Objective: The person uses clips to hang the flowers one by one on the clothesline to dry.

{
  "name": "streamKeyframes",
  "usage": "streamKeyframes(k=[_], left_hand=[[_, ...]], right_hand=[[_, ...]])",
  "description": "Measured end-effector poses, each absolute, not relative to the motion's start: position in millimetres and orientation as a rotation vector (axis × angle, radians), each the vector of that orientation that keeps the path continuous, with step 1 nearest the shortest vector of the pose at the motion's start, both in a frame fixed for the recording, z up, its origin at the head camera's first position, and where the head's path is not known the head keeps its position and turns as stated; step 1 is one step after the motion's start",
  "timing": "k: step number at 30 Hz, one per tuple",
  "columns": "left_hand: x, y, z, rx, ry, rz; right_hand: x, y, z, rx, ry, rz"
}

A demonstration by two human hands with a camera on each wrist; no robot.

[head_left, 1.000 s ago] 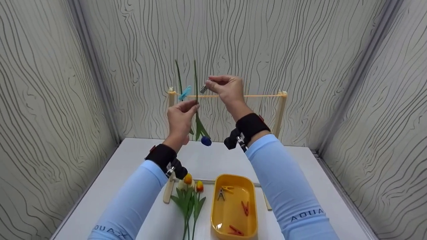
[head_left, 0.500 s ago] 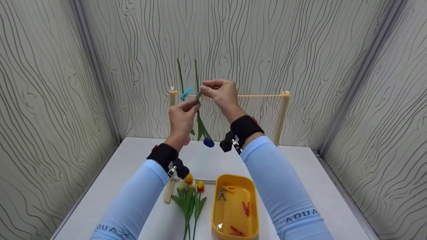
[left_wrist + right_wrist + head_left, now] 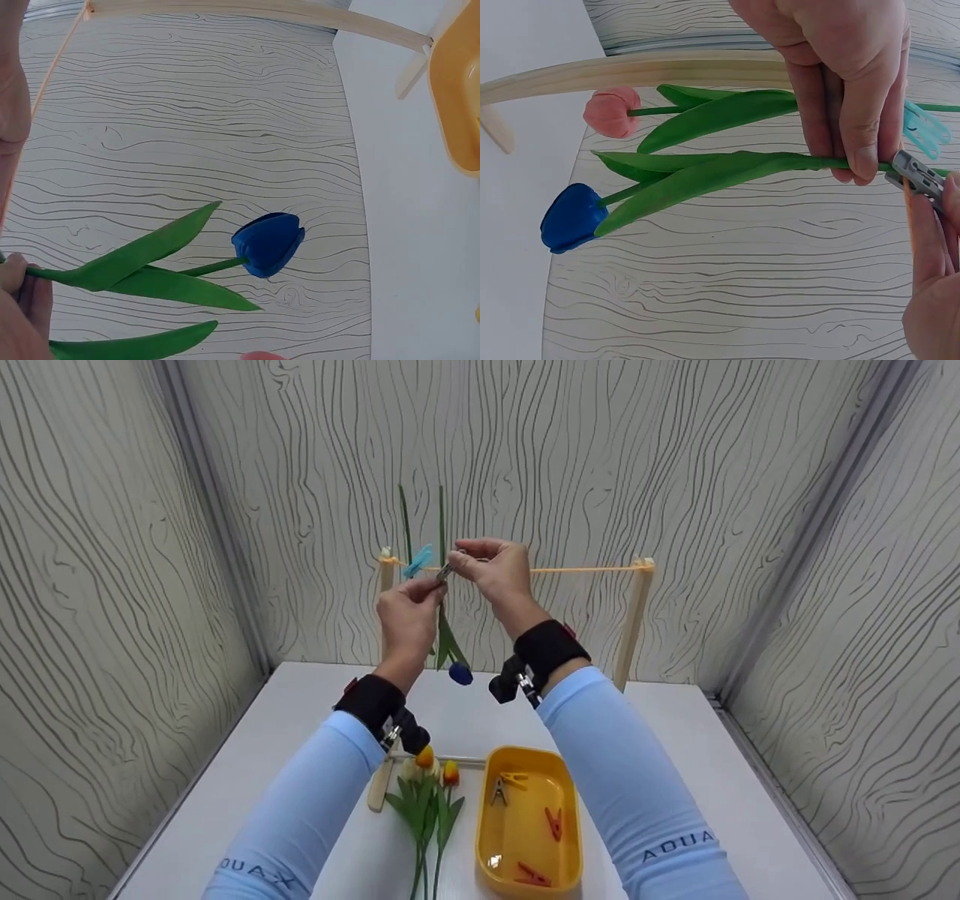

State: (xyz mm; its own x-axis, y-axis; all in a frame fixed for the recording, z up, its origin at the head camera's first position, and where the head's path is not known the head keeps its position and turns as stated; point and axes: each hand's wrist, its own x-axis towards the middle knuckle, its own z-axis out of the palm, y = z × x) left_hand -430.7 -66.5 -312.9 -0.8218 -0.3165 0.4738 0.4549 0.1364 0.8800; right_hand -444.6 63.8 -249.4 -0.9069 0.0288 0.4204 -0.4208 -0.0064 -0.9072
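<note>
A blue tulip hangs bloom down, its green stem crossing an orange string. My left hand pinches that stem just below the string. In the right wrist view, a grey clothespin straddles the stem and string beside the left fingertips. My right hand pinches the clothespin's handle end. To the left, a light-blue clothespin clips another stem to the string. That stem belongs to a pink tulip, mostly hidden behind the left hand in the head view.
Wooden posts carry the string at both ends. Below on the white table lie several yellow-orange and white tulips. Beside them stands a yellow tray holding a yellow clothespin, a grey one and red clothespins.
My right hand has moved left, bringing the grey clothespin from beside the stem onto it at the string. The left hand keeps its pinch on the blue tulip's stem.
</note>
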Motion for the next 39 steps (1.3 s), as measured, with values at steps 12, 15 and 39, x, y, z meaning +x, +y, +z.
streamKeyframes(k=[12,15,39], left_hand=[[-430.5,-61.4,-315.3,-0.135,-1.845,-1.721],[-427.7,-61.4,-319.3,-0.140,-1.857,-1.732],[-419.4,-92.2,-340.6,-0.241,-1.933,-1.560]], right_hand=[[-438.6,62.7,-255.0,0.335,-1.958,2.047],[-437.9,64.3,-257.3,0.326,-1.976,2.034],[-445.5,110.0,-266.0,0.492,-1.982,1.591]])
